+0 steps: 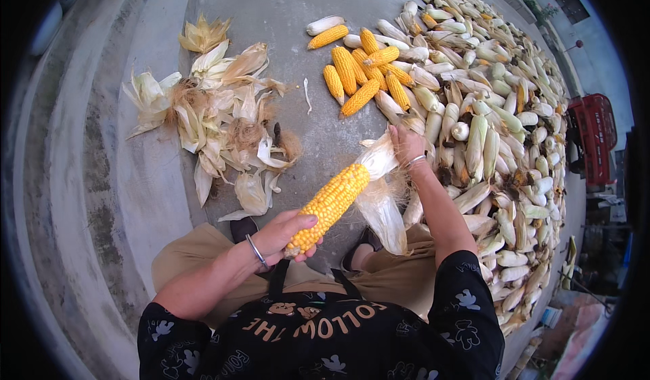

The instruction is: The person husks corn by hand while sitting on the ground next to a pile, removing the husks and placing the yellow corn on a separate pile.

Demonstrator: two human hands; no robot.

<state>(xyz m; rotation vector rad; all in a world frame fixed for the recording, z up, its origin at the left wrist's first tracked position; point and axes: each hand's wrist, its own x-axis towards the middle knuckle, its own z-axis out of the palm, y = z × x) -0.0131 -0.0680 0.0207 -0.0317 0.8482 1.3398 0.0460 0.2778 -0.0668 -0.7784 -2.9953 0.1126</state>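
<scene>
Tilted across my lap is a yellow corn cob (330, 204), its kernels bare along most of its length. My left hand (290, 232) grips the lower end, thumb on top. At the other end, my right hand (406, 144) is closed around pale corn husk (378, 159) bunched at the cob's base. One loose husk leaf (383, 222) and fine silk hang below that hand. Beyond my right hand lies a group of bare yellow cobs (355, 70) on the concrete, touching the edge of the unhusked pile.
A large heap of corn in husks (487, 105) spreads along the right. Stripped husks and silk (223, 121) lie scattered at left, beside concrete steps (101, 141). A red vehicle (591, 138) stands at the far right. My shoes (244, 230) rest on the concrete floor (254, 4).
</scene>
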